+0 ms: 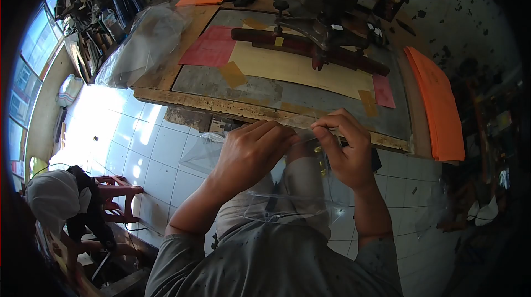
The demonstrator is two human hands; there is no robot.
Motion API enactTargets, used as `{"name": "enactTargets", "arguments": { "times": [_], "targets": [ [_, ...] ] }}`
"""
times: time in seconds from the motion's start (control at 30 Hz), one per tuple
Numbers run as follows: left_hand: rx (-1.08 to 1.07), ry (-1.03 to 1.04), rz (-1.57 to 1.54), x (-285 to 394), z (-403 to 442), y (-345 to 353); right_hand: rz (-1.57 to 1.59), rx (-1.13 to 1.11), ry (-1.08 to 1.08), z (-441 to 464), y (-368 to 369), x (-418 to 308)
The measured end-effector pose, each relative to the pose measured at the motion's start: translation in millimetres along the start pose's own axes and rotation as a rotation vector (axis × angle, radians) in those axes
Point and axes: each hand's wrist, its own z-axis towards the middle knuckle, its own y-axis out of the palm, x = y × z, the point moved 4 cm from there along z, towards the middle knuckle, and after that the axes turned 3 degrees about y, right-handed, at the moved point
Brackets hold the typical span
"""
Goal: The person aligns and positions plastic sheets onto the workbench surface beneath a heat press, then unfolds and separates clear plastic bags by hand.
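Note:
A thin sheet of clear plastic (199, 153) hangs in front of my lap, and I cannot tell if it is a single layer or a bag. Small golden marks show near its right part. My left hand (251, 150) is closed on its upper edge, the back of the hand facing up. Thumb and index finger of my right hand (348, 153) pinch the same edge a short way to the right. Both hands are just off the near edge of a worktable (210, 99). The lower end of the plastic lies over my legs and shirt.
On the table, a press-like metal frame (310, 48) stands over a yellow sheet (293, 70) and a pink sheet (209, 46). Clear plastic (146, 45) is heaped at the left; folded orange material (437, 106) lies right. Another person (55, 197) bends near a red stool (119, 194).

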Motion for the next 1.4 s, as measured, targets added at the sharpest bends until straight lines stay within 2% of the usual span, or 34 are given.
{"name": "enactTargets", "arguments": {
  "times": [0.27, 0.37, 0.5, 0.57, 0.67, 0.87, 0.97, 1.1, 1.2, 1.3, 1.4],
  "targets": [
    [0.018, 0.019, -0.009, -3, 5, 3, 0.029, 0.019, 0.033, 0, -5, 6],
    [-0.035, -0.096, -0.026, -5, 9, -2, 0.003, 0.113, 0.049, -4, -19, 20],
    [-0.168, -0.146, 0.114, -28, 14, -35, 0.183, 0.306, 0.069, -11, -75, 56],
    [-0.184, -0.084, 0.162, -43, 19, -41, 0.188, 0.368, 0.066, -15, -100, 86],
    [-0.165, 0.002, -0.042, -74, 30, -27, 0.19, 0.415, 0.096, -21, -108, 127],
    [-0.015, -0.276, -0.314, -114, 31, 15, 0.203, 0.44, 0.227, -29, -88, 182],
    [0.051, -0.375, -0.348, -116, 26, 26, 0.225, 0.429, 0.287, -31, -85, 192],
    [0.054, -0.378, -0.519, -134, 15, 43, 0.24, 0.414, 0.332, -32, -83, 199],
    [0.062, -0.378, -0.425, -134, 8, 46, 0.22, 0.419, 0.372, -32, -81, 197],
    [0.077, -0.501, -0.471, -135, 4, 49, 0.209, 0.43, 0.386, -34, -80, 197],
    [0.097, -0.53, -0.487, -136, 3, 51, 0.231, 0.427, 0.392, -36, -80, 200]
  ]
}}
